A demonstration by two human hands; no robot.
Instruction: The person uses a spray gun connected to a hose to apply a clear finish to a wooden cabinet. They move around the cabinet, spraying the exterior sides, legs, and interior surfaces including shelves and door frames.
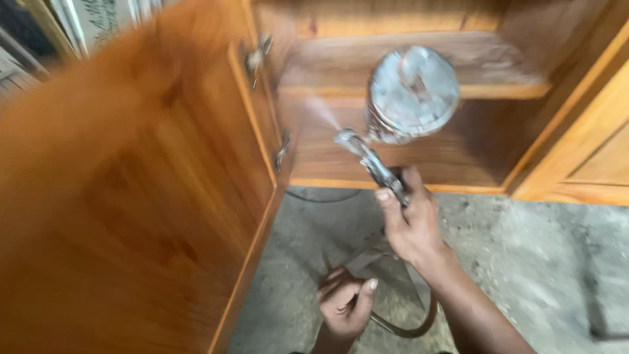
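A wooden cabinet [406, 164] stands open on a concrete floor [524, 262]. A spray gun [383, 147] is grasped in the right hand [409, 226], mist aimed inside; the hose [400, 324] is clenched in the left hand [344, 305]. Finishing looks midway, the door [131, 196] already glossy.
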